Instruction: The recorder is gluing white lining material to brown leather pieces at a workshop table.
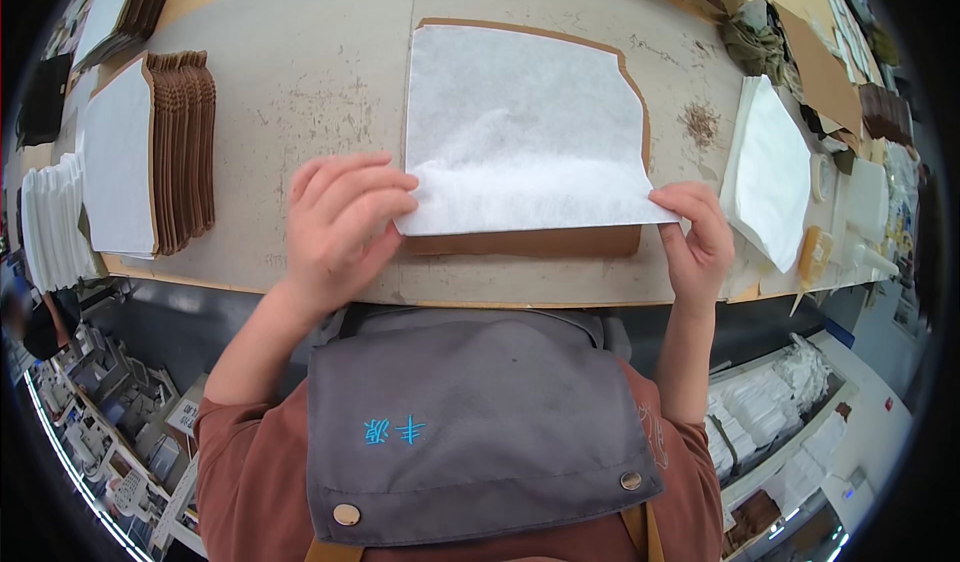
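A white, thin, fabric-like sheet (520,92) lies over a brown panel (530,242) of similar outline on the worktable. Brown shows along the far and right edges and as a wide strip at the near side. The sheet's near edge is held straight between my hands, with soft creases behind it. At the near right corner, my right hand (697,237) pinches the sheet between thumb and fingers. My left hand (345,217) has its fingertips at the near left corner, the thumb low beside the edge; the grip there is partly hidden.
To the left stands a stack of brown panels (185,152) with a white sheet on its side, beside a white pile (55,222). More white sheets (770,172) lie at the right, near a yellowish bottle (815,257). The table's near edge (500,304) runs before my grey apron.
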